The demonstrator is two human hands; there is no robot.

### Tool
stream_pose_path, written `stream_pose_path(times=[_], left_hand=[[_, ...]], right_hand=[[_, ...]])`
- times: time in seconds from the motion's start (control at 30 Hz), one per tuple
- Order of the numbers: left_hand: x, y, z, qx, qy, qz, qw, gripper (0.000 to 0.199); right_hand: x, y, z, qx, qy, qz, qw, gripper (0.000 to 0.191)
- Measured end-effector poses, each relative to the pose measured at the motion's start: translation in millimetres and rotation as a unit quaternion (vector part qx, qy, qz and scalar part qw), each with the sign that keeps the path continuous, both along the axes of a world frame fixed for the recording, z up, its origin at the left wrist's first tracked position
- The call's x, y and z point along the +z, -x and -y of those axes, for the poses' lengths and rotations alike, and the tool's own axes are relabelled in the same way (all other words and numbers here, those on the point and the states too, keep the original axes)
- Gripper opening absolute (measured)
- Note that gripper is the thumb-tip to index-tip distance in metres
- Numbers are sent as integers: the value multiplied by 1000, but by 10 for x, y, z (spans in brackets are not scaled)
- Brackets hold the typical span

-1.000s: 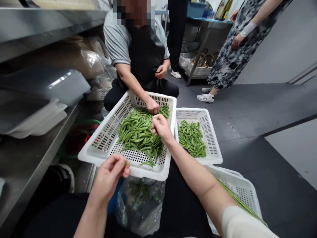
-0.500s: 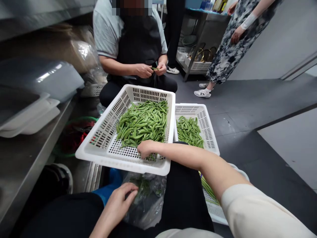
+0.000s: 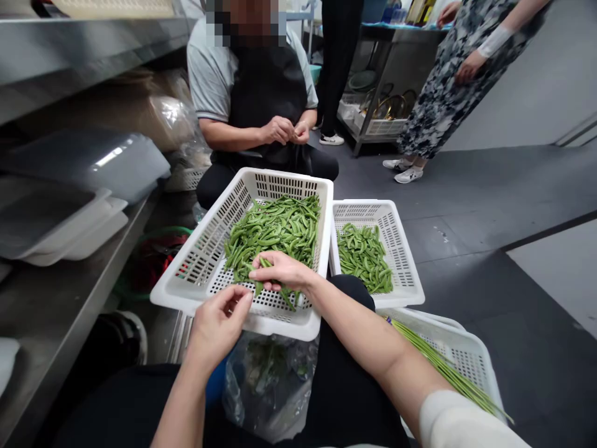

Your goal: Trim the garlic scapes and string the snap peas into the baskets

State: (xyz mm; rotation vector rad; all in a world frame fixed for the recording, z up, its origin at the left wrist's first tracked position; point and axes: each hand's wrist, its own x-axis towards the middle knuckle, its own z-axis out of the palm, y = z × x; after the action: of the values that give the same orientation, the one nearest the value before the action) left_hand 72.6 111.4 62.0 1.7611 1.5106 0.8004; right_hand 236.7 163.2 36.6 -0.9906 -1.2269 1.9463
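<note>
A dark tiled floor (image 3: 459, 202) spreads across the right side of the room, while a metal shelf (image 3: 100, 46) runs along the left above some plastic tubs (image 3: 88, 162). At the far side, we see a metal table (image 3: 398, 37) with a person in a patterned garment (image 3: 438, 102) standing to its right. Facing us sits a co-worker in a dark apron (image 3: 268, 84), both hands drawn together at the waist; we cannot tell what they hold.

Between us lies a large white basket (image 3: 282, 326), its green pods (image 3: 275, 227) heaped toward the far and right parts. Our right hand (image 3: 278, 272) is inside, over the near part of the heap, with pods pinched in its fingers. Our left hand (image 3: 221, 320) hangs at the near rim, thumb and forefinger close together; whether anything sits between them, we cannot tell.

Just right of the large one, a smaller basket (image 3: 400, 249) holds more pods. Nearer on the right, long green stalks (image 3: 436, 358) lie across another basket (image 3: 487, 373). Below the near rim is a clear plastic bag (image 3: 270, 404).
</note>
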Motion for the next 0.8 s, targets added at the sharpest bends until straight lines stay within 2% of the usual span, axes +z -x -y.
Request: stream_pose_path(times=[0.2, 0.3, 0.4, 0.43, 0.47, 0.53, 0.6, 0.63, 0.7, 0.8], left_hand=[[-126, -114, 24, -12, -88, -54, 995, 21], [-119, -134, 10, -35, -126, -94, 987, 21], [-54, -102, -8, -71, -122, -103, 985, 20], [-28, -69, -16, -64, -115, -89, 987, 19], [-4, -24, -24, -37, -108, -67, 991, 18], [28, 84, -43, 69, -88, -6, 994, 14], [32, 178, -63, 168, -57, 55, 983, 12], [23, 205, -73, 189, -38, 78, 978, 13], [-7, 204, -94, 167, 0, 107, 980, 18], [-46, 99, -133, 68, 12, 83, 994, 26]], right_hand=[[-25, 27, -2, -43, 24, -9, 999, 21], [-22, 62, 30, -51, 15, 8, 999, 19], [5, 27, 44, -9, 11, 17, 1000, 26], [19, -7, 41, 18, 12, 13, 1000, 29], [35, -50, 35, 46, 13, 6, 999, 32], [61, -140, 19, 89, 16, -19, 996, 35], [72, -206, 2, 112, 18, -46, 993, 34], [71, -221, -4, 117, 18, -56, 991, 34], [58, -216, -10, 124, 19, -63, 990, 31], [33, -163, -3, 133, 11, -43, 990, 24]])
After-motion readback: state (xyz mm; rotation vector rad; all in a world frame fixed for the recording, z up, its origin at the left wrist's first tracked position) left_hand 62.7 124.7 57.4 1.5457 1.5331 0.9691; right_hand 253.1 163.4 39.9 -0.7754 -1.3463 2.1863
